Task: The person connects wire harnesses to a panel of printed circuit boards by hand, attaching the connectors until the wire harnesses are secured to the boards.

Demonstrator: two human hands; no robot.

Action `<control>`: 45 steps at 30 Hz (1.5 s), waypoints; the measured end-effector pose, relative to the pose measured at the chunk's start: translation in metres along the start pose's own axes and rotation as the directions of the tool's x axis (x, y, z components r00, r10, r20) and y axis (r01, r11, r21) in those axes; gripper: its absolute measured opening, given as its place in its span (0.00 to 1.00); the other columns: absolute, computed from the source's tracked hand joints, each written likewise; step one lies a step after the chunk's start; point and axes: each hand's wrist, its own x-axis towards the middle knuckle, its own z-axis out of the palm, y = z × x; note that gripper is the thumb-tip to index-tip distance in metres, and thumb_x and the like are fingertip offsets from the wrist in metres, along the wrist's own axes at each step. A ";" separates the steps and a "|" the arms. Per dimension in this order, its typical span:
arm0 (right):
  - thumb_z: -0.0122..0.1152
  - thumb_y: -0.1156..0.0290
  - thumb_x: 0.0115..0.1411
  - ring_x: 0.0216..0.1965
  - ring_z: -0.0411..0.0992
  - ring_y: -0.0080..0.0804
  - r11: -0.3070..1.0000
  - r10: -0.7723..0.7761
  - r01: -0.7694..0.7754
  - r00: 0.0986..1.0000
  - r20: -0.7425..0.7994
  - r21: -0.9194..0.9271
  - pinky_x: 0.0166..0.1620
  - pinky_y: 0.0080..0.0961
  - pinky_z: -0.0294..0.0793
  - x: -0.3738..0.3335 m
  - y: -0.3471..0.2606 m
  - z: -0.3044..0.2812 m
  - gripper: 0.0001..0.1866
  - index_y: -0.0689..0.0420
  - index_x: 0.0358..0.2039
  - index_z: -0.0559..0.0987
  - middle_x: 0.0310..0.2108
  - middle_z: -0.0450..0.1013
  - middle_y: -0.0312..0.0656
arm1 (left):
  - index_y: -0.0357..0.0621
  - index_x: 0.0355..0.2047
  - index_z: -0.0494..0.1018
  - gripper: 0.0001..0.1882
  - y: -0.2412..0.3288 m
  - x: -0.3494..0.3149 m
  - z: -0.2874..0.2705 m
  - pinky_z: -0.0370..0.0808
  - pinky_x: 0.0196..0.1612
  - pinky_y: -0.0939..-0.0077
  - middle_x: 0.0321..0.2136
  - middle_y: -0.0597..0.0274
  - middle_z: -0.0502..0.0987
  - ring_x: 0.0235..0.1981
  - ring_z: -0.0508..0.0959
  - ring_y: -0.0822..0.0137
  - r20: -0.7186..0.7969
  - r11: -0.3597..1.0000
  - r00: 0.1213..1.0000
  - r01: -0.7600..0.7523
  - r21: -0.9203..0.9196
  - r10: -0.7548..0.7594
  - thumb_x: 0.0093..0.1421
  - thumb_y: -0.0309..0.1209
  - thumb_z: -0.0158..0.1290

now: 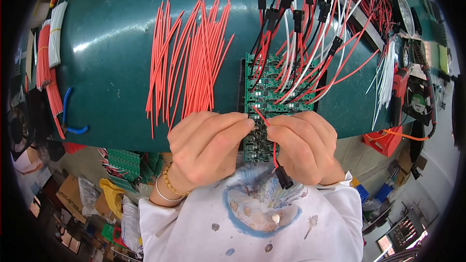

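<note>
Nearest us, in front of the white shirt (252, 233), the black plug (283, 177) dangles just off the board's (251, 96) near end, at the tail of a red lead (274, 153). We hold that lead in the right hand (307, 146), thumb and forefinger pinching it over the board's right half, its tip slanting up and left onto the board; so short a grip probably keeps the thin end steerable. The other fingers curl under.

Our left hand (206, 145) sits at the board's left edge, thumb and forefinger closed together at the tips; we cannot tell whether anything is between them, though the touch may steady things. Both wrists angle inward, so the fingertips nearly meet over the board.

Beyond our fingers, more plugs (298, 19) fan out past the board's far end, their wires probably laid that way to leave the near rows open. Loose red wires (204, 63) lie left of the board, likely within easy reach; white wires (386, 82) lie well to its right. Farthest left of the board, tied bundles (42, 58) rest along the table (111, 82).
</note>
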 end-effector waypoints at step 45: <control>0.61 0.62 0.56 0.37 0.72 0.42 0.127 0.608 -0.586 0.683 -0.404 -0.800 0.37 0.37 0.73 -0.071 0.113 -0.127 0.11 0.57 0.31 0.78 0.31 0.74 0.44 | 0.34 0.41 0.74 0.13 -0.009 0.013 -0.022 0.72 0.32 0.73 0.26 0.57 0.73 0.24 0.72 0.67 -0.165 0.690 0.779 0.617 0.379 -0.605 0.55 0.25 0.58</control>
